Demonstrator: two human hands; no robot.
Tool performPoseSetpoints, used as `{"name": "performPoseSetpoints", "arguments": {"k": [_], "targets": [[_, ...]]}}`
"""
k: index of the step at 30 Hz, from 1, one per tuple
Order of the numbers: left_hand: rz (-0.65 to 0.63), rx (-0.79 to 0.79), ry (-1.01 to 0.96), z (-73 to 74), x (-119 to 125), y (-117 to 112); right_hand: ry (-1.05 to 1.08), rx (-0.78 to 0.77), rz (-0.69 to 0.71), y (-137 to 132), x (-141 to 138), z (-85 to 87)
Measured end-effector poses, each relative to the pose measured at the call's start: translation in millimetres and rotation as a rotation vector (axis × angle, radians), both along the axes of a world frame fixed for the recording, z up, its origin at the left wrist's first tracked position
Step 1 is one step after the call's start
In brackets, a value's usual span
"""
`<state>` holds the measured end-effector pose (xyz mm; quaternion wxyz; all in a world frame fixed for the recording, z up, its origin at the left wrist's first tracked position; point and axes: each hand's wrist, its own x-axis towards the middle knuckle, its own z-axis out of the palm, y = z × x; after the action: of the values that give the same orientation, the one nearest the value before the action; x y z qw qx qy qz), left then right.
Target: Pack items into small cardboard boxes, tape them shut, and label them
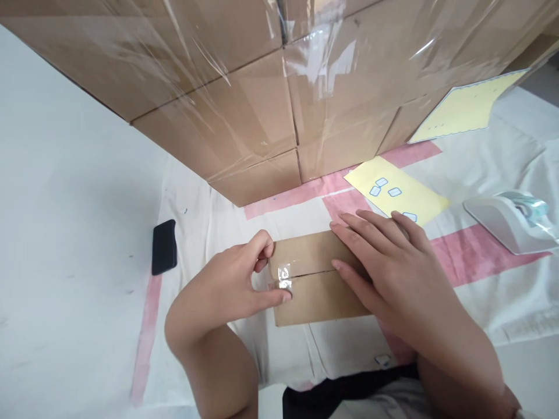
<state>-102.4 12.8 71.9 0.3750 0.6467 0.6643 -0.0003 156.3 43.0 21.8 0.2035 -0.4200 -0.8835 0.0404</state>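
A small flat cardboard box lies on the white cloth in front of me, its two top flaps meeting in a seam. My right hand lies flat on its right half, fingers stretched out and pressing the flaps down. My left hand is at the box's left end, index finger and thumb pressing a piece of clear tape over the seam there; the other fingers are curled in.
A wall of large cardboard cartons wrapped in clear film rises right behind the box. A yellow label sheet with small stickers lies to the right, a white tape dispenser further right, a black object to the left.
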Motion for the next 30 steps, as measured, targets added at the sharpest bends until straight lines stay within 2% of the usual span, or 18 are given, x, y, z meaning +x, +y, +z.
{"name": "performPoseSetpoints", "arguments": {"k": [3, 14, 17, 21, 24, 27, 30], "targets": [[-0.001, 0.004, 0.027, 0.0, 0.1, -0.4, -0.001, 0.001, -0.004, 0.0, 0.2, 1.1], [0.168, 0.142, -0.043, -10.9, 12.6, 11.3, -0.014, 0.017, -0.049, -1.2, -2.1, -0.2], [0.139, 0.159, -0.060, -16.0, 5.7, 13.3, -0.017, 0.014, -0.056, -2.4, -3.2, 1.8], [0.011, 0.117, -0.083, -25.9, -7.5, 14.0, -0.007, -0.015, -0.063, -2.4, -4.1, 2.8], [-0.012, 0.110, -0.085, -31.5, -12.5, 15.5, 0.037, -0.025, -0.063, -2.5, -6.2, 1.2], [-0.004, 0.120, -0.108, -33.4, -13.3, 16.9, 0.134, -0.018, -0.030, -7.6, -5.8, 4.1], [-0.003, 0.121, -0.121, -34.0, -13.8, 18.1, 0.327, -0.029, 0.082, -10.6, 10.2, 13.4]]}}
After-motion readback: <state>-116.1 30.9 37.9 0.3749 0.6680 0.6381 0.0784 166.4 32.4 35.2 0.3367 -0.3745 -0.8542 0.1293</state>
